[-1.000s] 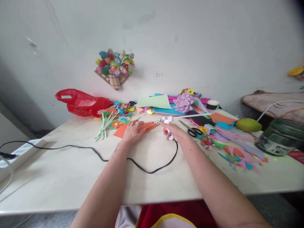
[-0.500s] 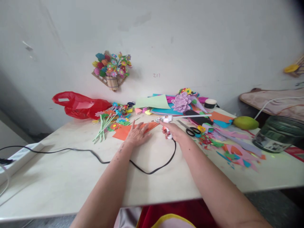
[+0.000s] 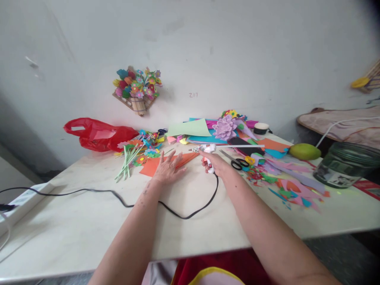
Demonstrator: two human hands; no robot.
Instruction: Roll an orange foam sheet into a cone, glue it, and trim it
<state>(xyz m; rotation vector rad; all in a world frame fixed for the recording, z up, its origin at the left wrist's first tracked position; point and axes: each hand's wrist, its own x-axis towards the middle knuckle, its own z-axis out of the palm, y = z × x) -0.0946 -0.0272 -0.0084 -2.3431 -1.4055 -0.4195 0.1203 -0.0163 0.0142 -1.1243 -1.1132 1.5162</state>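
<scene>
My left hand (image 3: 170, 169) lies with spread fingers on an orange sheet (image 3: 150, 166), pressing it against the white table (image 3: 196, 233). The sheet's right part tapers to a narrow folded point. My right hand (image 3: 212, 161) is wrapped round a white glue gun (image 3: 209, 148), whose nozzle points left just above the sheet's right end. A long white glue stick (image 3: 242, 146) sticks out of the gun's back, and a black cord (image 3: 190, 216) runs from its handle. My left palm hides part of the sheet.
Pale green stems (image 3: 127, 162) and foam flowers lie left. A red bag (image 3: 103, 134) stands behind them. Black scissors (image 3: 237, 162), coloured scraps (image 3: 297, 190), a green mango (image 3: 305, 151) and a glass jar (image 3: 341, 166) are at the right. A power strip (image 3: 26, 206) sits far left.
The camera view has shifted slightly. Both hands keep nearly the same places, the left still on the orange sheet and the right still holding the glue gun.
</scene>
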